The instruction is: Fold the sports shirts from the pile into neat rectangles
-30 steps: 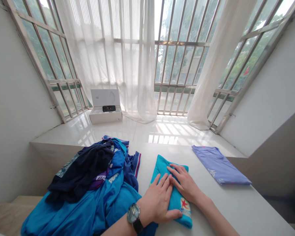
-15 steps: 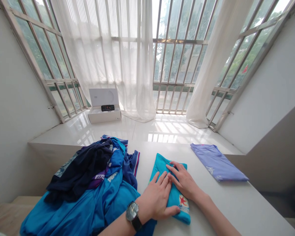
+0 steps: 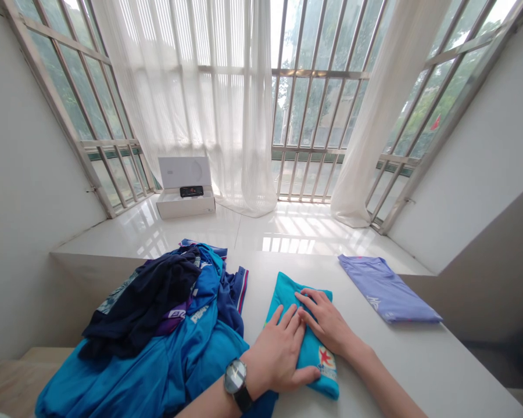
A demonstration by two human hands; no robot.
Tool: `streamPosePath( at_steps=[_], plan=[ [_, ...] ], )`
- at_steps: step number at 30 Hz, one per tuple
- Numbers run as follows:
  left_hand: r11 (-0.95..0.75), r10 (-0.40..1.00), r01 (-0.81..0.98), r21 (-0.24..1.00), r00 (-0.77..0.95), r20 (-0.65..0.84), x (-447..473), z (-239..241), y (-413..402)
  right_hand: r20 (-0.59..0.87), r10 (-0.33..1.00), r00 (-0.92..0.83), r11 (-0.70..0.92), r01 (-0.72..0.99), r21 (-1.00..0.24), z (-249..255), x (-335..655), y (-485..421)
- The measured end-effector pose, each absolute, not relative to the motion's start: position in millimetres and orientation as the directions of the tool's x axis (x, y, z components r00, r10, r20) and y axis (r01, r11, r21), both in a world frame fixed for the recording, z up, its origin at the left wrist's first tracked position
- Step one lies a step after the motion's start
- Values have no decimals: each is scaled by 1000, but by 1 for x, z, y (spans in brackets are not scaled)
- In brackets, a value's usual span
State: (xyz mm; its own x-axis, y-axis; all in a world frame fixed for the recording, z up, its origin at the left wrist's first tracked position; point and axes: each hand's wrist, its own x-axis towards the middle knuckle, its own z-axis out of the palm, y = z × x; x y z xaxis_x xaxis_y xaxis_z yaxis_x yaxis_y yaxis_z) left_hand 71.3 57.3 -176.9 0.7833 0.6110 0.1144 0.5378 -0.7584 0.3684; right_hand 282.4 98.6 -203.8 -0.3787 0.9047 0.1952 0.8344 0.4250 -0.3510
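A turquoise shirt (image 3: 287, 285), folded into a narrow panel with a red star print near its lower end, lies on the white table (image 3: 387, 360). My left hand (image 3: 281, 345), with a watch (image 3: 235, 376) on its wrist, rests flat on the shirt, fingers stretched and thumb apart. Beside it my right hand (image 3: 325, 322) also lies on the shirt, its fingers extended and pointing left across the cloth. The two hands' fingertips meet near the shirt's middle. Part of the shirt is hidden beneath both palms.
To the left is a loose heap of blue and dark clothes (image 3: 157, 348). A folded lavender shirt (image 3: 392, 290) lies at the right. On the window sill (image 3: 239, 232) stands an open white box (image 3: 185, 206) with a black device (image 3: 192, 191). White curtains (image 3: 226, 116) hang before the barred window.
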Motion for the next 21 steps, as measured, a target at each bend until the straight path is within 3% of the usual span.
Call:
streamPosePath(
  at_steps=[9, 21],
  plan=[
    [-774, 608, 541, 330, 780, 148, 71, -180, 57, 194, 906, -376, 422, 838, -345, -205, 283, 99],
    [-777, 625, 616, 133, 728, 282, 83, -195, 53, 240, 924, -299, 363, 884, -294, -212, 298, 108]
  ],
)
